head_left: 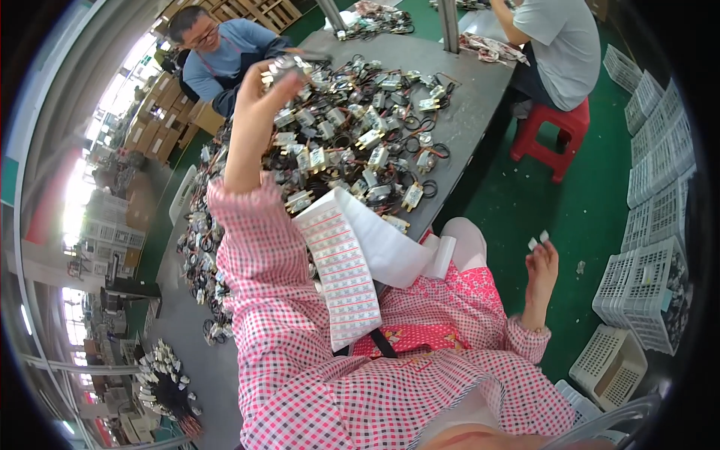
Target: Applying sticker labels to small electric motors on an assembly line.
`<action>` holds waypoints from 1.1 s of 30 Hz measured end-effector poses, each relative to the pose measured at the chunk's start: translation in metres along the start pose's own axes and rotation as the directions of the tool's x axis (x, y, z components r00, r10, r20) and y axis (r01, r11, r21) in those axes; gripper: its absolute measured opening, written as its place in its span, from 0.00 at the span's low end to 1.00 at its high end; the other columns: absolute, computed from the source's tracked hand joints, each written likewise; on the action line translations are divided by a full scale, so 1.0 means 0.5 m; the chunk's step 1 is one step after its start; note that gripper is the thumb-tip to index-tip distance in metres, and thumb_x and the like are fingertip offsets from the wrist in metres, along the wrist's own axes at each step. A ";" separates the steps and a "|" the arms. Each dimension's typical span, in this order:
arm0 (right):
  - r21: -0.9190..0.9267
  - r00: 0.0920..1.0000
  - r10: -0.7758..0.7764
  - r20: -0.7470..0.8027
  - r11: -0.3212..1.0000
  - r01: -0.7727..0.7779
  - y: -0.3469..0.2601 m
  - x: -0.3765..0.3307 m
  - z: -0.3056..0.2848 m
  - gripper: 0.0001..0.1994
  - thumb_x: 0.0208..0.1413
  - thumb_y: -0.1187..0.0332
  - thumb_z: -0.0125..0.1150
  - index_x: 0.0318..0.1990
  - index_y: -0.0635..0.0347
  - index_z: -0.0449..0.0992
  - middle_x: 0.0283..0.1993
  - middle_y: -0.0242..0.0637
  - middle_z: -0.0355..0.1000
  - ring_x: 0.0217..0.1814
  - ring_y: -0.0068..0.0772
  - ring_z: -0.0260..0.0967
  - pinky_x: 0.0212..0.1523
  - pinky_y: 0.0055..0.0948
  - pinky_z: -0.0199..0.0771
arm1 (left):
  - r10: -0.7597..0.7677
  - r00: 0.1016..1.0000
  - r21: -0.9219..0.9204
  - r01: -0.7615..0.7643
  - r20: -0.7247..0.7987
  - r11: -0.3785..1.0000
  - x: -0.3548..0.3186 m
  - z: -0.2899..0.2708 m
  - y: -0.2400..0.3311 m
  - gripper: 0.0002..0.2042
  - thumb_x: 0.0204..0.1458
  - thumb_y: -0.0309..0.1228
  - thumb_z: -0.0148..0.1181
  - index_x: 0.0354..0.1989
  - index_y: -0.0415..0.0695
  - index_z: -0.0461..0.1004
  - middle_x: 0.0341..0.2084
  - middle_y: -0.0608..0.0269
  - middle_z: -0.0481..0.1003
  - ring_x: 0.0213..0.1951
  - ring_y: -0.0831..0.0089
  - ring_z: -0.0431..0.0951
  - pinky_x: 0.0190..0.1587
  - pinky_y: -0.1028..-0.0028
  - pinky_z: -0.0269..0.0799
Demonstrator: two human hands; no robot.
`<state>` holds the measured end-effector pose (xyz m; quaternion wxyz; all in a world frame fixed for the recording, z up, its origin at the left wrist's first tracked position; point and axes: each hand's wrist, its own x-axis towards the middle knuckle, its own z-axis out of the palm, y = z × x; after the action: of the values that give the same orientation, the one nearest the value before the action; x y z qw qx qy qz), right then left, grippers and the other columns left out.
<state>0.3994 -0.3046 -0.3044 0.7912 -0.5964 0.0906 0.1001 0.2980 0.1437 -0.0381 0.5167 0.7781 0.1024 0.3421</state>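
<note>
My left hand (259,94) is raised above the grey table (465,97) and grips a small metal electrical part (281,66) with wires, over a large heap of similar wired parts (352,135). My right hand (541,266) is held out to the right over the green floor, pinching small white stickers (538,240) at the fingertips. A long white strip of printed labels (345,277) hangs from the table edge down onto my lap. Both sleeves are pink checked.
A person in blue sits across the table at the upper left; another in grey sits on a red stool (551,135) at the upper right. White slotted plastic crates (649,285) stack along the right. More wired parts lie along the table's left side (202,255).
</note>
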 end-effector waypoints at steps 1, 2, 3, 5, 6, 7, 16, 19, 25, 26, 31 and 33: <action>0.013 0.991 -0.050 0.122 0.999 0.048 -0.019 -0.003 0.041 0.19 0.55 0.74 0.50 0.55 0.63 0.60 0.43 0.36 0.66 0.34 0.20 0.64 0.34 0.18 0.64 | -0.025 0.999 -0.046 0.026 0.021 0.999 -0.042 0.004 0.022 0.15 0.50 0.30 0.59 0.44 0.37 0.67 0.33 0.60 0.75 0.34 0.74 0.76 0.38 0.78 0.71; 0.032 0.967 -0.099 0.235 0.995 0.094 -0.039 -0.011 0.084 0.19 0.56 0.74 0.51 0.56 0.62 0.60 0.42 0.33 0.65 0.35 0.17 0.62 0.33 0.16 0.62 | -0.051 0.998 -0.096 0.056 0.048 0.994 -0.084 0.018 0.041 0.15 0.51 0.28 0.59 0.45 0.37 0.66 0.33 0.60 0.75 0.36 0.73 0.76 0.39 0.77 0.72; 0.081 0.946 -0.127 0.298 0.991 0.107 -0.068 -0.029 0.141 0.20 0.56 0.74 0.50 0.56 0.63 0.60 0.41 0.33 0.65 0.33 0.17 0.60 0.31 0.16 0.60 | -0.061 0.992 -0.194 0.082 0.108 0.978 -0.124 0.038 0.061 0.16 0.51 0.26 0.57 0.48 0.37 0.65 0.34 0.60 0.75 0.36 0.72 0.77 0.42 0.73 0.74; 0.185 0.879 -0.187 0.440 0.976 0.115 -0.117 -0.078 0.252 0.20 0.56 0.75 0.50 0.56 0.63 0.60 0.40 0.33 0.64 0.31 0.17 0.58 0.29 0.16 0.58 | -0.091 0.985 -0.417 0.146 0.149 0.897 -0.198 0.057 0.052 0.20 0.52 0.26 0.56 0.54 0.38 0.61 0.40 0.59 0.72 0.40 0.71 0.75 0.43 0.72 0.74; 0.240 0.827 -0.223 0.515 0.965 0.111 -0.137 -0.101 0.299 0.20 0.56 0.76 0.49 0.56 0.64 0.59 0.40 0.33 0.64 0.30 0.17 0.57 0.29 0.16 0.58 | -0.065 0.981 -0.594 0.161 0.180 0.788 -0.226 0.065 0.031 0.22 0.52 0.26 0.55 0.56 0.38 0.59 0.42 0.59 0.71 0.43 0.70 0.74 0.43 0.73 0.73; 0.340 0.794 -0.252 0.554 0.938 0.060 -0.157 -0.128 0.339 0.20 0.56 0.76 0.49 0.57 0.64 0.59 0.40 0.33 0.64 0.30 0.17 0.57 0.29 0.16 0.57 | -0.092 0.979 -0.706 0.195 0.182 0.680 -0.245 0.084 0.018 0.23 0.53 0.27 0.54 0.58 0.39 0.56 0.45 0.59 0.70 0.44 0.71 0.73 0.44 0.75 0.72; 0.670 0.753 -0.316 0.577 0.710 -0.215 -0.185 -0.288 0.565 0.20 0.53 0.78 0.53 0.54 0.65 0.60 0.37 0.34 0.67 0.27 0.17 0.60 0.25 0.18 0.62 | -0.322 0.852 -0.905 0.424 0.412 -0.034 -0.324 0.106 0.006 0.26 0.59 0.46 0.36 0.60 0.40 0.54 0.49 0.56 0.66 0.41 0.67 0.68 0.50 0.68 0.63; 0.634 0.716 -0.304 0.628 0.735 -0.243 -0.171 -0.324 0.590 0.21 0.53 0.78 0.52 0.55 0.67 0.58 0.36 0.35 0.66 0.25 0.17 0.58 0.27 0.19 0.61 | -0.261 0.904 -0.911 0.385 0.340 0.148 -0.342 0.072 -0.006 0.27 0.58 0.43 0.45 0.61 0.39 0.52 0.45 0.58 0.67 0.41 0.72 0.68 0.49 0.71 0.63; 0.598 0.699 -0.485 0.525 0.795 0.102 -0.201 -0.327 0.564 0.26 0.55 0.73 0.50 0.59 0.74 0.50 0.35 0.32 0.62 0.31 0.18 0.55 0.33 0.19 0.58 | -0.064 0.996 -0.565 0.017 -0.064 0.825 -0.326 0.081 0.031 0.36 0.55 0.49 0.48 0.62 0.33 0.47 0.41 0.53 0.70 0.35 0.67 0.75 0.40 0.72 0.70; 0.573 0.710 -0.472 0.523 0.811 0.118 -0.179 -0.341 0.576 0.26 0.55 0.73 0.50 0.59 0.74 0.50 0.35 0.32 0.62 0.31 0.18 0.55 0.33 0.19 0.58 | -0.086 0.995 -0.589 0.037 -0.054 0.807 -0.332 0.060 0.012 0.36 0.55 0.49 0.48 0.62 0.33 0.47 0.41 0.53 0.70 0.35 0.67 0.75 0.40 0.72 0.70; 0.449 0.864 -0.360 0.353 0.875 0.181 -0.253 -0.411 0.594 0.30 0.54 0.71 0.52 0.60 0.73 0.47 0.38 0.33 0.62 0.50 0.31 0.60 0.49 0.31 0.64 | -0.036 0.996 -0.465 -0.005 -0.079 0.886 -0.325 0.090 0.054 0.38 0.54 0.57 0.40 0.60 0.32 0.51 0.42 0.45 0.71 0.37 0.62 0.77 0.38 0.70 0.75; 0.419 0.919 -0.305 0.248 0.890 0.183 -0.234 -0.430 0.626 0.29 0.53 0.71 0.52 0.60 0.72 0.48 0.38 0.34 0.63 0.56 0.37 0.60 0.53 0.35 0.64 | -0.029 0.970 -0.397 -0.071 -0.241 0.915 -0.332 0.083 0.037 0.37 0.55 0.56 0.38 0.58 0.31 0.54 0.42 0.45 0.71 0.38 0.61 0.77 0.35 0.70 0.77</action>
<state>0.2307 -0.0455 -0.0545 0.9038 -0.4119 -0.0921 0.0702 0.1972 0.0200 -0.1021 0.6457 0.6084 0.0835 0.4537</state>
